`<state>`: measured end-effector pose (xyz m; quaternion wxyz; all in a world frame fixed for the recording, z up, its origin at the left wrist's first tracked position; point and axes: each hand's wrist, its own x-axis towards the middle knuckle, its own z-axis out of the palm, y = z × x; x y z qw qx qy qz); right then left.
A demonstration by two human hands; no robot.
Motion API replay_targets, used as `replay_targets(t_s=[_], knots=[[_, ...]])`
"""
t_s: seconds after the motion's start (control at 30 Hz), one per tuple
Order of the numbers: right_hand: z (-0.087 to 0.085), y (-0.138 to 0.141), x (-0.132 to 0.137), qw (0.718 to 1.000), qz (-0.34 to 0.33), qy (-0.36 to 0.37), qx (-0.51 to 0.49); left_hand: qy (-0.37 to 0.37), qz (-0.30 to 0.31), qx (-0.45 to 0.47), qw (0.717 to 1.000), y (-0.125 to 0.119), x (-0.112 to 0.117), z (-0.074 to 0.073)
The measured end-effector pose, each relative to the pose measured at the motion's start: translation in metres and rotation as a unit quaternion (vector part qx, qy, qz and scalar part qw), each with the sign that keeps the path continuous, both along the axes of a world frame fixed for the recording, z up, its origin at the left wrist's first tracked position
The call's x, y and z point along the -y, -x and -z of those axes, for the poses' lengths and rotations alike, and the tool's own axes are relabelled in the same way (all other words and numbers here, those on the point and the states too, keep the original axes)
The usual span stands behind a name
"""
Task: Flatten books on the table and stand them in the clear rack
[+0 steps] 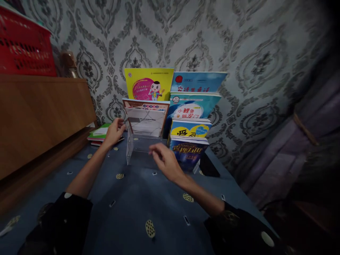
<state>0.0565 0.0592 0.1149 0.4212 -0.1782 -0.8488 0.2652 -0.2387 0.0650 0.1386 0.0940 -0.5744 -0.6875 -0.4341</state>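
Note:
A clear stepped book rack stands on the cloth-covered table. Its left side holds a yellow book at the back and a brown-edged book with a pale front before it. On the right side are a blue book, a teal book, a blue-and-yellow book and a dark blue book. My left hand, fingers loosely bent and holding nothing, is beside the rack's left edge, near a low book pile. In front of the rack hovers my right hand, open and without anything in it.
A wooden cabinet borders the table on the left, with a red basket and a jar on top. Behind the rack rises a patterned wall. A dark flat object lies right of the rack; a curtain hangs farther right.

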Motion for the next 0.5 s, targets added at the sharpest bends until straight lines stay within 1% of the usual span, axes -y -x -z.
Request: replay_targets(t_s=[0.1, 0.17, 0.23, 0.3, 0.33, 0.4, 0.5], knots=[[0.039, -0.008, 0.018, 0.99, -0.069, 0.082, 0.095, 0.054, -0.077, 0.007, 0.995, 0.038, 0.008, 0.017], [0.068, -0.013, 0.029, 0.981, -0.08, 0.116, 0.133, 0.103, -0.133, 0.008, 0.986, 0.061, 0.014, 0.032], [0.096, -0.016, 0.036, 0.971, -0.089, 0.177, 0.132, 0.151, -0.175, 0.0, 0.973, 0.079, 0.019, 0.049], [0.117, -0.017, 0.041, 0.964, -0.087, 0.228, 0.106, 0.193, -0.197, -0.016, 0.961, 0.089, 0.022, 0.064], [0.124, -0.017, 0.042, 0.964, -0.08, 0.238, 0.091, 0.211, -0.2, -0.026, 0.956, 0.093, 0.023, 0.071], [0.133, -0.016, 0.043, 0.965, -0.069, 0.24, 0.074, 0.243, -0.198, -0.05, 0.948, 0.096, 0.023, 0.081], [0.136, -0.017, 0.043, 0.966, -0.071, 0.237, 0.075, 0.279, -0.19, -0.087, 0.937, 0.099, 0.019, 0.088]])
